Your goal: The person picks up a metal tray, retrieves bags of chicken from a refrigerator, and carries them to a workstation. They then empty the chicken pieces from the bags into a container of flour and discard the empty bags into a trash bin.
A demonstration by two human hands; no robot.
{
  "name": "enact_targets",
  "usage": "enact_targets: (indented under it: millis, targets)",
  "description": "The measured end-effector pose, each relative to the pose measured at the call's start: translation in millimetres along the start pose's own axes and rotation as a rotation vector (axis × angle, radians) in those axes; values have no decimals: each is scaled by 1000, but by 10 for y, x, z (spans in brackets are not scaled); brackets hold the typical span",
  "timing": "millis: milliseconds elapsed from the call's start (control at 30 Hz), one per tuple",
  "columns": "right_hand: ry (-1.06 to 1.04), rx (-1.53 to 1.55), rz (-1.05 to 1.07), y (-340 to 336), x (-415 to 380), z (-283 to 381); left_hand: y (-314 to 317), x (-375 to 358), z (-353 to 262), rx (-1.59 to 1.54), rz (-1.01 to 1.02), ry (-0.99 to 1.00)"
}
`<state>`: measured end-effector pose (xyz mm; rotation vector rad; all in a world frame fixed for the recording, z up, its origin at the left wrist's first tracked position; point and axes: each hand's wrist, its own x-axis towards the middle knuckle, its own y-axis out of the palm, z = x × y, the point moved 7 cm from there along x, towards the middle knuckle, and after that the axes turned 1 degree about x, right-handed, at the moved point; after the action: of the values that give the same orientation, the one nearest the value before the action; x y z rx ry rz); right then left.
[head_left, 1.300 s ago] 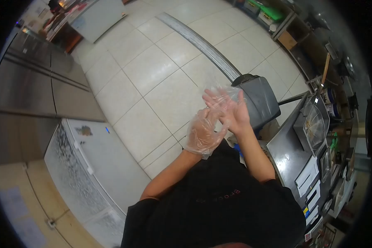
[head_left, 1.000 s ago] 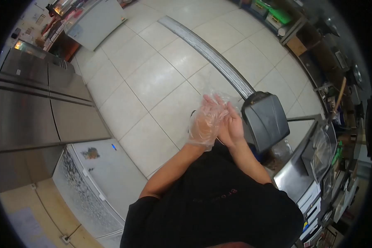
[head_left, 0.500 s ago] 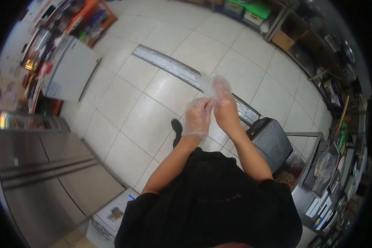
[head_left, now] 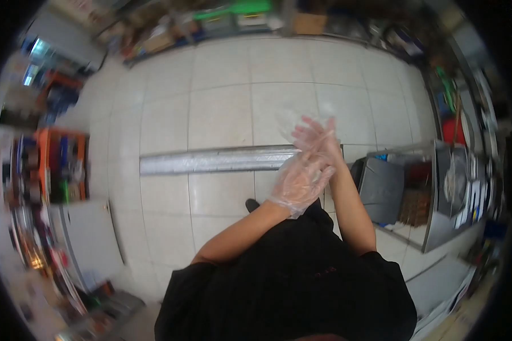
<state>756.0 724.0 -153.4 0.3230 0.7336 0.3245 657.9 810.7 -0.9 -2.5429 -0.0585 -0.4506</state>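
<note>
My left hand (head_left: 299,183) wears a clear, crinkled disposable plastic glove. Its fingers close on the cuff of a second disposable glove (head_left: 324,152) at my right wrist. Inside that second glove, my right hand (head_left: 317,136) has its fingers spread apart and holds nothing. Loose clear film sticks out past the right fingertips and is blurred. Both hands are in front of my body, above the tiled floor.
A metal drain cover (head_left: 222,159) runs across the white floor tiles. To the right stand a dark grey bin (head_left: 382,190) and a metal-framed rack (head_left: 435,196). A white cabinet (head_left: 91,241) and an orange shelf (head_left: 62,136) are on the left. Shelving lines the far wall.
My view has turned to the left. The glove has come further down over my right hand, whose fingers have spread. My left hand has moved up to the right wrist.
</note>
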Motion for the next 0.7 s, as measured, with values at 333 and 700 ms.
enact_targets:
  millis: [333, 700]
  targets:
    - [-425, 900, 101, -1035, 1660, 1995, 1464, 2792, 1111, 176, 196, 294]
    - [-718, 729, -297, -3073, 3220, 4129, 2710, 5637, 1216, -187, 614, 275]
